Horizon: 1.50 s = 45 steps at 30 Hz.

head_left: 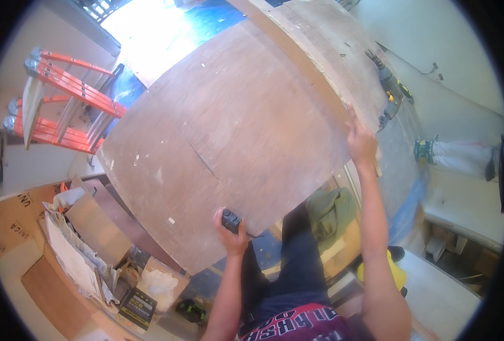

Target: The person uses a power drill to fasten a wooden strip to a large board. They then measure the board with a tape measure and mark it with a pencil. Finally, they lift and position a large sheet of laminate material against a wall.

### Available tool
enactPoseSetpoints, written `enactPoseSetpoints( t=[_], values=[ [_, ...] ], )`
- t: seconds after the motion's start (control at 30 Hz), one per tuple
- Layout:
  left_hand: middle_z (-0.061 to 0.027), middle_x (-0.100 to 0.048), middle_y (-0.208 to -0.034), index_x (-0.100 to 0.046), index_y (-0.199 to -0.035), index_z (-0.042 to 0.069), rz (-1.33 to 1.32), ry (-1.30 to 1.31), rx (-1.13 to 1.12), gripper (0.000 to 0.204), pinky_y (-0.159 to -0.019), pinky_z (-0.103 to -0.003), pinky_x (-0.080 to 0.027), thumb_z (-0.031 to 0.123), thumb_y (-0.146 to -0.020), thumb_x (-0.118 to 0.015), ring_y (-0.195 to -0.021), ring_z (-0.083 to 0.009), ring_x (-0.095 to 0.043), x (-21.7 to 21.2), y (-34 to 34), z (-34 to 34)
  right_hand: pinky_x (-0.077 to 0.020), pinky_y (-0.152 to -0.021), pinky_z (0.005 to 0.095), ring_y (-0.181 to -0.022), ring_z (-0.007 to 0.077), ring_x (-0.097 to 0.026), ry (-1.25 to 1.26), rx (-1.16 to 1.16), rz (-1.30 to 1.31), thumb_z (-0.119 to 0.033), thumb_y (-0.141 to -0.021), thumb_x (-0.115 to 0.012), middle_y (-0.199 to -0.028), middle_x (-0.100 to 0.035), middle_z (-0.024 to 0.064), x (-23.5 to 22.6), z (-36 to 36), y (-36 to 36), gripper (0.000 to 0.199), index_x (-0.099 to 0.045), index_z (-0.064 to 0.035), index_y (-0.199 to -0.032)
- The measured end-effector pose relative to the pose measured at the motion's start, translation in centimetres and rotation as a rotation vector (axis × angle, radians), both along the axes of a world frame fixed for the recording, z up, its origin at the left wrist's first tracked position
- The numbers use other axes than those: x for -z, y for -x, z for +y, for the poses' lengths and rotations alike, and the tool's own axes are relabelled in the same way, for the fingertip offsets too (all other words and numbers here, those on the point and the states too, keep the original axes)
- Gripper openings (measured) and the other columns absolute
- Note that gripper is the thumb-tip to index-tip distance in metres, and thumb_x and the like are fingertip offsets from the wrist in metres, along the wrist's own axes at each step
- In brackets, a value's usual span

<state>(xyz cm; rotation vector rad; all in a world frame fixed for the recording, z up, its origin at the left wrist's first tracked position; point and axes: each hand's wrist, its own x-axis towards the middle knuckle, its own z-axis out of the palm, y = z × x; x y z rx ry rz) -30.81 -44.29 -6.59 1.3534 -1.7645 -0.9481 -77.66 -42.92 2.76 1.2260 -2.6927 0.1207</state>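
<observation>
Nearest, the person's legs in dark trousers (302, 241) are showing just under the near edge of a big, flat, light brown wooden panel (206, 113). The left hand (231, 230) is curling around a small, dark grey, blocky tool (230, 220), its fingers nearly closed, right by that near edge. I cannot tell if the tool is touching the wood. A crumpled green cloth (331, 213) is lying just to the right of the legs, below the panel. A black and yellow box (138, 310) is sitting low on the left, apart from the panel's bottom corner.

Farther out, the right hand (361, 141) is reaching to the near end of a long, thin, tan wooden strip (300, 54). One finger is pointing along the strip and the others are bending; I cannot tell if they are gripping it. The strip is running along the panel's right edge. A wide stretch of panel, with small white specks on it, is lying between the hands, giving them plenty of room to move.

Past the strip, green, yellow and black power tools (389, 79) are lying near its right side, so room there is tighter. An orange ladder (73, 83) is standing close to the panel's left corner. Farthest away, a shiny blue sheet (209, 23) is spreading beyond the panel's far edge.
</observation>
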Motion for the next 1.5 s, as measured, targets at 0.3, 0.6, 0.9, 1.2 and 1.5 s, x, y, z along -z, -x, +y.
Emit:
enactPoseSetpoints(
  t=[0.3,0.6,0.9,1.2,1.5],
  values=[
    [-0.024,-0.056,-0.145,-0.044,-0.155,0.004,-0.084,0.035,0.033,0.075,-0.116,-0.052,-0.043,0.03,-0.096,-0.082,-0.134,-0.0439,-0.056,0.7,0.5,0.4,-0.0601,-0.072,0.0478,-0.08,0.0333,-0.073,-0.051,0.035,-0.006,-0.028,-0.103,-0.071,-0.081,-0.07,0.0104,-0.4,-3.4,3.0,0.072,-0.043,-0.051,-0.165],
    [-0.0256,-0.057,-0.14,-0.044,-0.153,0.007,-0.306,0.113,0.094,0.076,-0.113,-0.056,-0.042,0.025,-0.092,-0.085,-0.129,-0.046,-0.055,0.0,0.0,0.2,-0.0552,-0.074,0.0492,-0.08,0.0363,-0.068,0.01,-0.055,-0.062,-0.024,-0.106,-0.068,-0.086,-0.069,0.0141,-0.8,-3.6,2.7,0.066,-0.047,-0.0421,-0.166],
    [-0.0234,-0.058,-0.139,-0.048,-0.15,0.009,-0.214,0.156,0.083,0.079,-0.109,-0.055,-0.046,0.016,-0.083,-0.089,-0.126,-0.0451,-0.057,-0.2,0.9,-1.5,-0.0571,-0.069,0.0502,-0.074,0.036,-0.07,-0.007,-0.134,0.004,-0.026,-0.106,-0.068,-0.081,-0.067,0.0145,-0.8,-3.8,3.7,0.072,-0.039,-0.0431,-0.17],
    [-0.0241,-0.059,-0.136,-0.048,-0.149,0.007,-0.097,0.092,0.084,0.076,-0.109,-0.053,-0.046,0.016,-0.086,-0.089,-0.125,-0.0456,-0.058,-1.5,0.7,-1.0,-0.0569,-0.07,0.0522,-0.078,0.0391,-0.073,-0.005,-0.161,-0.002,-0.026,-0.106,-0.068,-0.089,-0.073,0.0168,-0.7,-1.4,4.4,0.071,-0.04,-0.045,-0.168],
    [-0.0233,-0.058,-0.14,-0.049,-0.15,0.009,-0.081,0.084,0.098,0.079,-0.107,-0.055,-0.046,0.011,-0.081,-0.089,-0.125,-0.0451,-0.057,-1.4,0.2,-1.0,-0.0563,-0.069,0.0523,-0.074,0.0402,-0.073,0.036,-0.16,-0.009,-0.027,-0.103,-0.071,-0.086,-0.074,0.018,-0.5,-1.0,4.5,0.073,-0.041,-0.0497,-0.166]
  ],
)
